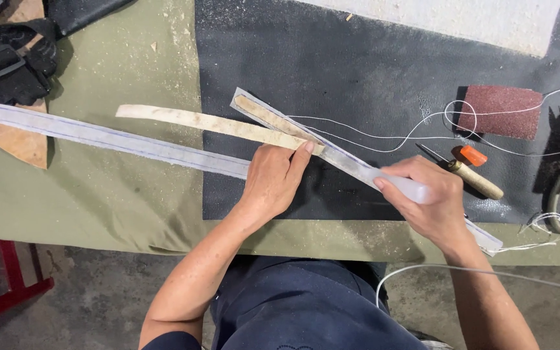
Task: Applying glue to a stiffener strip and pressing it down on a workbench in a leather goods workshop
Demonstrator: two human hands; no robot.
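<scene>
On the dark mat of the surface [371,71], a long tan leather strip [189,120] is pressed onto a grey-white backing strip [351,160] by the left hand [271,178], fingers flat and holding nothing, while a translucent white tool [409,188] is gripped in the closed right hand [430,201], the strips only partly joined.

Soft, even light is falling from above, casting faint shadows under the hands. The right hand [432,201] is blurring slightly; elsewhere the view is staying sharp, without glare.

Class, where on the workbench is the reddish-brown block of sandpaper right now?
In the head view, the reddish-brown sandpaper block lies on the black mat at the right, above the wooden-handled awl, with white thread looping beside it.
</scene>
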